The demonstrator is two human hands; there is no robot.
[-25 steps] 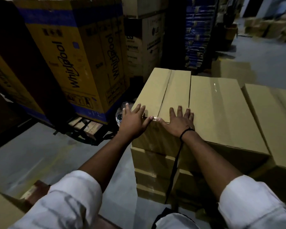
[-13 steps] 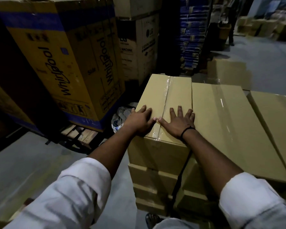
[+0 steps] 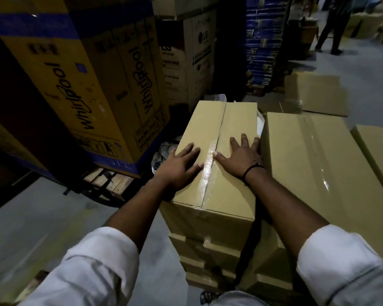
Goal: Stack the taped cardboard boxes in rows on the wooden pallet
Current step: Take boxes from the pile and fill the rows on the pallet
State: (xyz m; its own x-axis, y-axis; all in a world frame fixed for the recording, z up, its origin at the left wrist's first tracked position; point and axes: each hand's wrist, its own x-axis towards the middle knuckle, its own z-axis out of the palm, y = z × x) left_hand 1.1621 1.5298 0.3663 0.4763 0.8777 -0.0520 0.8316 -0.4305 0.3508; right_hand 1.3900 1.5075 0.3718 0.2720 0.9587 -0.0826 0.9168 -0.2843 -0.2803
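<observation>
Both hands are laid flat with fingers spread on top of the taped cardboard box [image 3: 210, 124]. The left hand [image 3: 181, 164] is pressed left of the seam and the right hand [image 3: 241, 155] right of it. Nothing is gripped or pinched.

At the far left, a tall yellow and blue Whirlpool carton [image 3: 86, 85] is seen standing on wooden slats [image 3: 111, 182]. On the right, a larger neighbouring box [image 3: 318, 164] is seen, with its top slightly higher. The pressed box is set at the top of a column of lower boxes [image 3: 208, 246]. The wooden pallet under that column is hidden.

The pressed box is not quite squared. A gap to the neighbouring box is seen at the far end, while the near end is close against it. With open palms alone, the box could be skewed further or slid off the column toward the left, where no support is seen.

A glossy tape seam [image 3: 208, 171] is run along the lid, and a palm could slip on it.

The right little finger is placed just beside the neighbour's wall and could be trapped if the gap is closed.
</observation>
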